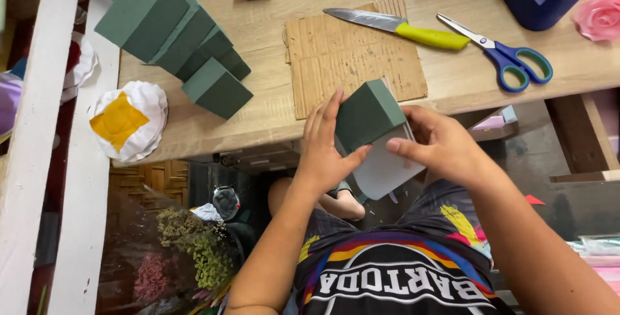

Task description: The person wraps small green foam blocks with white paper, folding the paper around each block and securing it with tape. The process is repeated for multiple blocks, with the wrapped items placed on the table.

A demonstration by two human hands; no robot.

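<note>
The wooden worktop (271,118) carries a row of dark green foam blocks (174,37) toward its left edge (leaning one against the next). A cardboard sheet (352,56) lies by the near edge, with a yellow-handled knife (400,27) across its far corner and blue scissors (507,56) to the right. Just off the near edge, the left hand (326,153) and right hand (445,147) have their fingers clamped on a green foam block (368,115) seated in a white container (384,166).
</note>
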